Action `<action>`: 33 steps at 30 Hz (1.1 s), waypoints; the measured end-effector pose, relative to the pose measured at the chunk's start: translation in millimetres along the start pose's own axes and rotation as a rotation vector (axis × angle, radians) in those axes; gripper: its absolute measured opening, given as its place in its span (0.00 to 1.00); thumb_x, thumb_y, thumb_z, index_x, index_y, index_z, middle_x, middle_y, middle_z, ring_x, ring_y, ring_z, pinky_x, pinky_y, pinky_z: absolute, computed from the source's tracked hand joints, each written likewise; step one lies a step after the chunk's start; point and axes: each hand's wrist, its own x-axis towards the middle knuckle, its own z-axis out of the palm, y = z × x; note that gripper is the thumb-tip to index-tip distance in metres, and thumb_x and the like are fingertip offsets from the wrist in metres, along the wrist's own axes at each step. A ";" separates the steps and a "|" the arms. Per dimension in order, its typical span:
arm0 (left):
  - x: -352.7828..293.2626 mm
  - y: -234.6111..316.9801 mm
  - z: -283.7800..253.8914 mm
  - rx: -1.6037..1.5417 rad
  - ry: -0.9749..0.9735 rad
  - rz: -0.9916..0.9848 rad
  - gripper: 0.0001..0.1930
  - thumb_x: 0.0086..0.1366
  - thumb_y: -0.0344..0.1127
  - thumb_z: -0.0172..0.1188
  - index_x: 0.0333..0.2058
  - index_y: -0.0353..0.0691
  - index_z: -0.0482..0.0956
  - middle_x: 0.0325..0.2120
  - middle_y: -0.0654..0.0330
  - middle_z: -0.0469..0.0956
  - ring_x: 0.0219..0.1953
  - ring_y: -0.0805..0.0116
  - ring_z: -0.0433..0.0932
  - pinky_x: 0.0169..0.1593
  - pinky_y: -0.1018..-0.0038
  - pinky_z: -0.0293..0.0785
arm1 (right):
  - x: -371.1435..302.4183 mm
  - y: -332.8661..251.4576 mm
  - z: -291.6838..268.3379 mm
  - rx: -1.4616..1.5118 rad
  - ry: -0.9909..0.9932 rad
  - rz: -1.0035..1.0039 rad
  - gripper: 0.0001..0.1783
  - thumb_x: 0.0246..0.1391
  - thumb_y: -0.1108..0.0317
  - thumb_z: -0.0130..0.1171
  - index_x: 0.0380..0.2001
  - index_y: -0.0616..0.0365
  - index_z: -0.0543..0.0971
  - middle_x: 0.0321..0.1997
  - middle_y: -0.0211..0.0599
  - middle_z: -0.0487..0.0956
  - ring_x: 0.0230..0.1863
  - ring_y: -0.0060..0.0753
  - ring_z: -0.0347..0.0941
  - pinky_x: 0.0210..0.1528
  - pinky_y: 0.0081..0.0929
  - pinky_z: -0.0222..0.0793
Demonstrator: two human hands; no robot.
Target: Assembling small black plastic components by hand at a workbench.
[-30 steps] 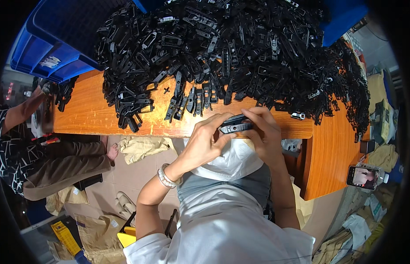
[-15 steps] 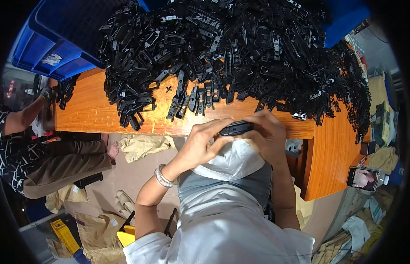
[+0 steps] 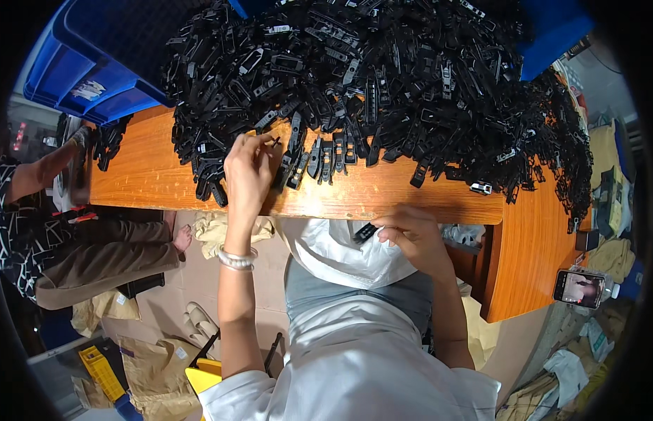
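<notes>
My left hand (image 3: 249,172) is over the table with its fingers pinched at a small black cross-shaped piece (image 3: 276,142), at the front of a large heap of black plastic parts (image 3: 326,77). Just right of it, several long black parts (image 3: 326,158) lie side by side. My right hand (image 3: 414,238) is below the table's front edge, closed on the end of a black plastic part (image 3: 365,233). This part is tilted and hangs above a white bag (image 3: 354,259) on my lap. How far it is from the bag I cannot tell.
A blue crate (image 3: 95,77) stands at the left end of the orange wooden table (image 3: 144,168). Another person's arm (image 3: 46,168) reaches in at far left. A phone (image 3: 579,288) stands at the right. Brown sacks (image 3: 162,379) and a yellow crate (image 3: 102,375) are on the floor.
My left hand has let go of the black plastic part and moved up and left to the small piece on the table. My right hand keeps the part and has dropped slightly.
</notes>
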 end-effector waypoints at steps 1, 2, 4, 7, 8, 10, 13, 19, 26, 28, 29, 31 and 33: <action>4.7 -5.7 3.6 0.015 -0.025 -0.019 0.08 0.52 0.20 0.52 0.32 0.29 0.75 0.24 0.53 0.72 0.23 0.66 0.72 0.29 0.75 0.66 | -0.4 3.6 0.9 -0.001 0.001 -0.001 0.09 0.42 0.78 0.57 0.31 0.65 0.76 0.25 0.36 0.74 0.25 0.26 0.70 0.28 0.21 0.65; 6.8 -8.8 6.5 0.014 -0.024 -0.017 0.08 0.52 0.20 0.52 0.32 0.29 0.75 0.24 0.53 0.72 0.23 0.66 0.72 0.29 0.75 0.66 | -0.6 6.9 1.7 0.007 0.050 -0.051 0.08 0.42 0.80 0.56 0.31 0.65 0.77 0.24 0.36 0.74 0.24 0.23 0.69 0.25 0.19 0.64; 10.1 -12.8 10.8 0.068 -0.059 0.034 0.08 0.53 0.20 0.52 0.33 0.28 0.75 0.24 0.52 0.72 0.22 0.67 0.71 0.29 0.76 0.65 | -1.2 7.6 1.3 0.014 0.101 -0.100 0.08 0.42 0.81 0.55 0.30 0.65 0.78 0.24 0.35 0.74 0.22 0.20 0.68 0.23 0.17 0.64; 14.3 -7.8 18.9 0.027 -0.019 0.048 0.07 0.53 0.27 0.57 0.31 0.28 0.77 0.20 0.53 0.71 0.20 0.67 0.70 0.27 0.75 0.65 | -2.2 6.6 0.9 0.012 0.095 -0.038 0.08 0.44 0.82 0.54 0.30 0.66 0.78 0.25 0.35 0.74 0.22 0.20 0.69 0.23 0.16 0.64; 15.7 -0.8 22.5 -0.004 -0.016 0.030 0.08 0.53 0.29 0.59 0.30 0.29 0.77 0.19 0.53 0.71 0.20 0.67 0.71 0.27 0.74 0.65 | -2.8 8.0 2.0 0.024 0.097 -0.013 0.07 0.44 0.81 0.55 0.29 0.66 0.77 0.25 0.36 0.74 0.23 0.22 0.69 0.25 0.18 0.64; 21.2 6.8 30.4 0.035 -0.014 0.001 0.13 0.50 0.36 0.63 0.27 0.30 0.78 0.22 0.51 0.76 0.21 0.62 0.75 0.29 0.73 0.69 | -3.6 8.0 3.8 0.037 0.097 0.010 0.06 0.44 0.80 0.55 0.29 0.66 0.77 0.25 0.36 0.74 0.24 0.24 0.69 0.26 0.19 0.64; 23.0 3.4 30.1 -0.019 -0.091 -0.120 0.11 0.53 0.32 0.61 0.28 0.27 0.77 0.22 0.52 0.77 0.23 0.72 0.75 0.29 0.79 0.69 | -5.5 7.7 5.6 0.050 0.096 0.016 0.08 0.44 0.82 0.53 0.29 0.66 0.78 0.25 0.35 0.75 0.22 0.20 0.69 0.23 0.15 0.63; 19.5 -24.9 14.4 0.028 0.116 -0.092 0.05 0.52 0.27 0.57 0.28 0.32 0.77 0.24 0.52 0.74 0.25 0.57 0.75 0.30 0.71 0.69 | -8.7 15.0 2.3 0.172 0.189 0.098 0.07 0.45 0.82 0.51 0.28 0.68 0.77 0.25 0.36 0.74 0.22 0.20 0.69 0.23 0.15 0.62; 30.4 -21.5 20.3 0.382 0.094 0.155 0.09 0.46 0.24 0.57 0.29 0.33 0.72 0.26 0.50 0.71 0.25 0.52 0.73 0.27 0.64 0.68 | -9.6 14.8 7.3 0.195 0.195 0.109 0.06 0.46 0.82 0.50 0.27 0.69 0.77 0.25 0.36 0.73 0.22 0.20 0.69 0.23 0.14 0.61; 29.7 -21.7 20.8 0.389 0.081 0.176 0.10 0.43 0.23 0.56 0.28 0.33 0.70 0.26 0.49 0.70 0.26 0.50 0.73 0.27 0.63 0.68 | -11.2 14.2 6.1 0.195 0.198 0.109 0.06 0.46 0.82 0.51 0.27 0.69 0.77 0.26 0.36 0.73 0.22 0.20 0.69 0.23 0.14 0.61; 28.6 -23.7 20.6 0.425 0.084 0.177 0.09 0.44 0.24 0.56 0.28 0.33 0.71 0.26 0.49 0.70 0.26 0.50 0.73 0.27 0.63 0.68 | -12.0 13.6 4.8 0.214 0.207 0.113 0.06 0.45 0.82 0.50 0.27 0.69 0.77 0.25 0.36 0.73 0.22 0.20 0.69 0.23 0.14 0.61; 26.9 -21.5 19.4 0.460 0.085 0.179 0.08 0.45 0.24 0.56 0.28 0.33 0.71 0.25 0.50 0.70 0.25 0.50 0.73 0.27 0.63 0.68 | -13.0 13.8 2.9 0.232 0.218 0.120 0.06 0.45 0.82 0.50 0.27 0.69 0.77 0.25 0.36 0.73 0.22 0.19 0.69 0.23 0.14 0.61; 24.9 -13.7 15.0 0.250 0.074 0.151 0.07 0.47 0.26 0.57 0.28 0.33 0.73 0.26 0.50 0.71 0.26 0.51 0.73 0.27 0.64 0.68 | -13.6 14.7 1.6 0.249 0.237 0.136 0.06 0.45 0.82 0.50 0.27 0.70 0.76 0.25 0.36 0.73 0.22 0.20 0.69 0.23 0.14 0.60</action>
